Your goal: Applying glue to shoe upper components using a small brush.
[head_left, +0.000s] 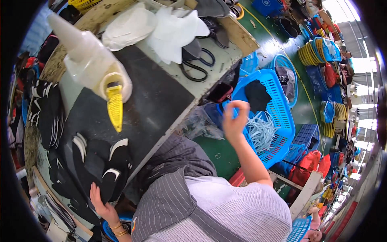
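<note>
My left hand lies at the table's near-left edge with its fingers stretched out, against black flat cut pieces with white curved edges. My right hand is raised beside a blue plastic basket. Its fingers are curled toward the thumb; whatever they may hold is too small or hidden to make out. Pale blue strips and a crumpled black piece lie in that basket. On the dark mat stands a translucent bottle with a long spout, a yellow-handled tool at its side.
Black-handled scissors and white cut pieces lie at the table's far side, inside a worn wooden rim. More black pieces are stacked at the left. Other blue baskets and a red bag stand to the right.
</note>
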The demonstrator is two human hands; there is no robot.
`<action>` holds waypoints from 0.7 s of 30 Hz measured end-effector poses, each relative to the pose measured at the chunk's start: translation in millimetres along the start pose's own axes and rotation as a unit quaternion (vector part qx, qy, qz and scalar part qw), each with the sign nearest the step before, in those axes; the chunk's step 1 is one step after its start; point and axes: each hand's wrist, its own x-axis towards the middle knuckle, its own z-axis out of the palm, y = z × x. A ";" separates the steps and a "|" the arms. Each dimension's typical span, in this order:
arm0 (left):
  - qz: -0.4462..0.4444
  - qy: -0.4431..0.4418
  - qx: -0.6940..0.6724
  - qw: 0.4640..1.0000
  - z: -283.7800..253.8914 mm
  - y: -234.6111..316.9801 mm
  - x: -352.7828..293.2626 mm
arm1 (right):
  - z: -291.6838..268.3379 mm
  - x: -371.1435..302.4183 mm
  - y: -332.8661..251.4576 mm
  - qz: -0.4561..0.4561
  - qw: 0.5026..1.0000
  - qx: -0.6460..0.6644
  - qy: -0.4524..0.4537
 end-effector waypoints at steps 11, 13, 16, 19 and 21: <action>-0.055 -0.006 0.194 0.980 14.5 38.8 -26.7 | -77.6 -113.2 369.1 0.264 0.849 -0.404 -0.214; -0.051 -0.011 0.246 0.968 16.2 53.1 -27.6 | -62.5 -121.2 390.4 0.247 0.826 -0.410 -0.298; 0.004 -0.010 0.302 0.953 18.2 66.1 -3.7 | -93.6 -158.7 451.5 0.104 0.772 -0.549 -0.304; 0.026 -0.005 0.331 0.943 18.5 85.5 -1.8 | -136.0 -135.4 486.6 0.014 0.776 -0.513 -0.368; 0.007 -0.011 0.352 0.936 25.9 106.4 -5.8 | -114.1 -108.3 400.6 0.225 0.799 -0.493 -0.259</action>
